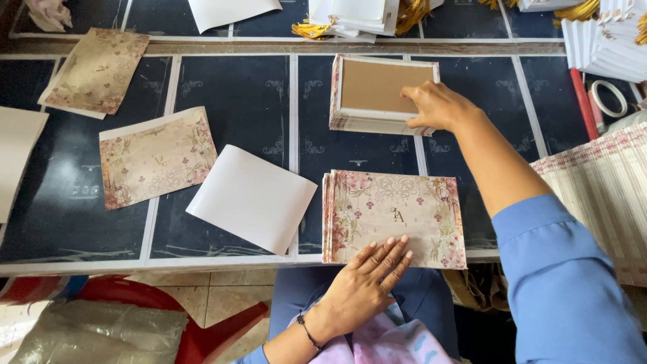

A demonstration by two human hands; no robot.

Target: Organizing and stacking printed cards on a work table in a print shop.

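Pink floral card stack [394, 217] (beige ground)

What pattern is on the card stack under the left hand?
Pink floral on cream card stack, head view.

Left hand [367, 280] flat, palm down, fingers together; right hand [438, 106] reaching forward, arm extended, fingers curled downward.

left hand [367, 280] flat on floral cards [394, 217], right hand [438, 106] on brown-topped stack [377, 91]
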